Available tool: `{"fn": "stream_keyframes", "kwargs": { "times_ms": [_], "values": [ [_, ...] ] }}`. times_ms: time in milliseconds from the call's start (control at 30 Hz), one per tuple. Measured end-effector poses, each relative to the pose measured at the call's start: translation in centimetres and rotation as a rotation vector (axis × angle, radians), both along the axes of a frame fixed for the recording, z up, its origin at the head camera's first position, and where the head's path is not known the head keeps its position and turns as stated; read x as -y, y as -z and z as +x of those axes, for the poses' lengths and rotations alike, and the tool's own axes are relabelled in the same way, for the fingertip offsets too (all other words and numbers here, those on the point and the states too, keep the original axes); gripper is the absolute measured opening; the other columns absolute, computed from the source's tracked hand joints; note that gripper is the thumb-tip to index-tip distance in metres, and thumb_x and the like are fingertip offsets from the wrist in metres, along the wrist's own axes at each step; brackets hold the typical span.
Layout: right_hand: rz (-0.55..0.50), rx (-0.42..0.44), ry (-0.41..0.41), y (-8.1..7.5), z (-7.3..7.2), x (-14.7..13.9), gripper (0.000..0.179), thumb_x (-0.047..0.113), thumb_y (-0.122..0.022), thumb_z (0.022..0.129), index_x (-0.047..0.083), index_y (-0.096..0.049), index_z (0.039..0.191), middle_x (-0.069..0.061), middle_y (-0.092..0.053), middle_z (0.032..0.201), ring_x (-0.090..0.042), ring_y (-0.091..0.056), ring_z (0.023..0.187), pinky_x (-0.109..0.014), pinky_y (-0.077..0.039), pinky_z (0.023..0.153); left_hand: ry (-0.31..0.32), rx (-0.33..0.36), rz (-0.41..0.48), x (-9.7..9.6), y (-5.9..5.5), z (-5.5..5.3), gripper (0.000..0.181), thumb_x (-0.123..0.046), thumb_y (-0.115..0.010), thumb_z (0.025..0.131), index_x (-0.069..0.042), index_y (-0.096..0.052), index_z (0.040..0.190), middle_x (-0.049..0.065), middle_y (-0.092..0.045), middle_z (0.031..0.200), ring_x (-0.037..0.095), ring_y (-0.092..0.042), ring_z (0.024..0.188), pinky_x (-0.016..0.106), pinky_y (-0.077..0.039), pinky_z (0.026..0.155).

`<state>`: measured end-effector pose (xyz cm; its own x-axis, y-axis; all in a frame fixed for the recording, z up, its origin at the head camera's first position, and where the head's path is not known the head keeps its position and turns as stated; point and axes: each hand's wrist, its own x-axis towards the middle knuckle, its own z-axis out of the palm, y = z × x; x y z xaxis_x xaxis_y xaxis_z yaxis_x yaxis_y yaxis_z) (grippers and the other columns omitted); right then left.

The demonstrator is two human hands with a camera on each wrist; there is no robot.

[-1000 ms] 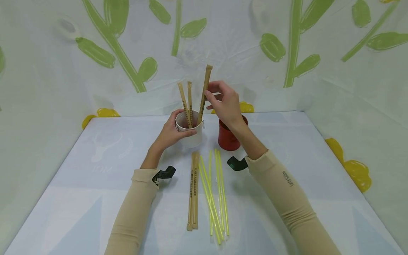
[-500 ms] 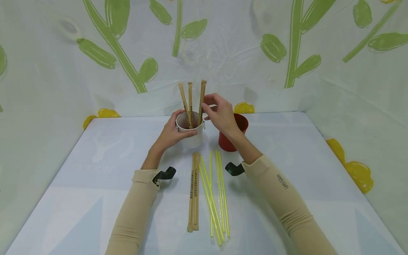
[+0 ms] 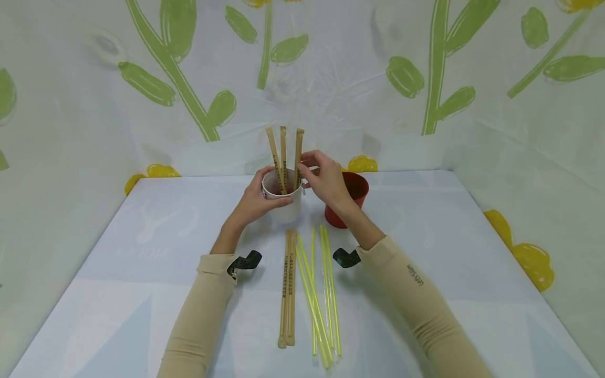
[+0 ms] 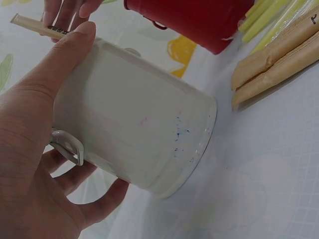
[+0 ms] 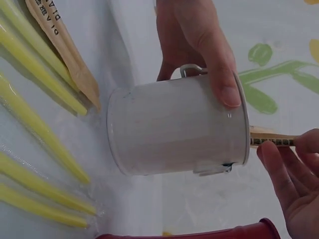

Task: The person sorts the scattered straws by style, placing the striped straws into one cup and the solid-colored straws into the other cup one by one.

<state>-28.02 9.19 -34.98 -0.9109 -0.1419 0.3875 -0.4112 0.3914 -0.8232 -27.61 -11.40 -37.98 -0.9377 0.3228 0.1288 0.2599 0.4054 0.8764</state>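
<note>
A small white metal bucket (image 3: 285,212) stands on the table, and my left hand (image 3: 251,203) grips it, thumb across the front of the rim. Two brown paper-wrapped straws (image 3: 273,144) lean upright inside it. At the bucket's right side my right hand (image 3: 327,181) pinches a third wrapped straw (image 3: 299,144) between thumb and fingers, its lower end inside the bucket and hidden by the wall. In the right wrist view, the thumb and fingers meet on the printed part of the straw (image 5: 271,141), just past the rim.
A red bucket (image 3: 335,218) stands to the right, partly behind my right forearm. In front of the buckets lie two brown wrapped straws (image 3: 287,289) side by side. Several yellow straws (image 3: 315,310) in clear wrappers lie beside them. A patterned backdrop rises behind the table.
My right hand has moved down and slightly left, lowering the third wrapped straw deeper into the white bucket. My left hand keeps its grip on the bucket.
</note>
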Motion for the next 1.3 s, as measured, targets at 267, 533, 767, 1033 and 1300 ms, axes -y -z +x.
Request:
{"fn": "stream_keyframes", "kwargs": {
  "times_ms": [267, 533, 767, 1033, 1300],
  "values": [
    [0.042, 0.028, 0.016, 0.5, 0.1, -0.3, 0.031, 0.019, -0.061, 0.098, 0.007, -0.060, 0.127, -0.013, -0.069, 0.116, -0.026, -0.073, 0.088, -0.031, -0.059, 0.068, 0.005, -0.012, -0.002, -0.1, 0.1, 0.0, 0.089, -0.026, -0.081, 0.081, -0.016, -0.026, 0.150, 0.018, -0.032, 0.156, 0.037, -0.040, 0.138, 0.056, -0.037, 0.109],
    [0.110, 0.019, -0.017, 0.5, 0.5, -0.6, 0.035, 0.017, -0.060, 0.098, 0.007, -0.059, 0.132, -0.012, -0.068, 0.121, -0.025, -0.071, 0.100, -0.028, -0.059, 0.070, 0.000, -0.013, -0.011, -0.1, -0.2, 0.1, 0.089, -0.027, -0.081, 0.081, -0.016, -0.026, 0.151, 0.017, -0.032, 0.156, 0.037, -0.040, 0.139, 0.056, -0.037, 0.110],
    [0.165, -0.006, -0.010, 0.0, 1.3, -1.0, 0.041, 0.022, -0.059, 0.099, 0.009, -0.056, 0.138, -0.011, -0.068, 0.123, -0.024, -0.071, 0.102, -0.028, -0.059, 0.073, -0.004, -0.008, 0.015, 0.2, 2.0, -1.7, 0.092, -0.029, -0.084, 0.078, -0.024, -0.027, 0.150, 0.012, -0.032, 0.156, 0.034, -0.039, 0.140, 0.056, -0.036, 0.110],
    [0.219, -0.021, -0.031, 0.4, 2.8, -2.1, 0.042, 0.027, -0.062, 0.097, 0.010, -0.058, 0.135, -0.009, -0.069, 0.120, -0.021, -0.073, 0.091, -0.030, -0.059, 0.075, -0.020, -0.050, 0.023, 0.6, 3.7, -2.9, 0.092, -0.042, -0.086, 0.073, -0.036, -0.030, 0.146, 0.005, -0.037, 0.153, 0.028, -0.044, 0.135, 0.054, -0.039, 0.107],
    [0.263, -0.024, -0.077, 0.6, 5.3, -3.3, 0.034, 0.027, -0.064, 0.096, 0.009, -0.066, 0.124, -0.007, -0.073, 0.109, -0.018, -0.070, 0.076, -0.032, -0.058, 0.079, -0.026, -0.064, 0.019, 0.7, 3.6, -2.8, 0.092, -0.046, -0.086, 0.072, -0.037, -0.031, 0.145, 0.006, -0.037, 0.152, 0.028, -0.044, 0.134, 0.052, -0.041, 0.106]
  ]
}}
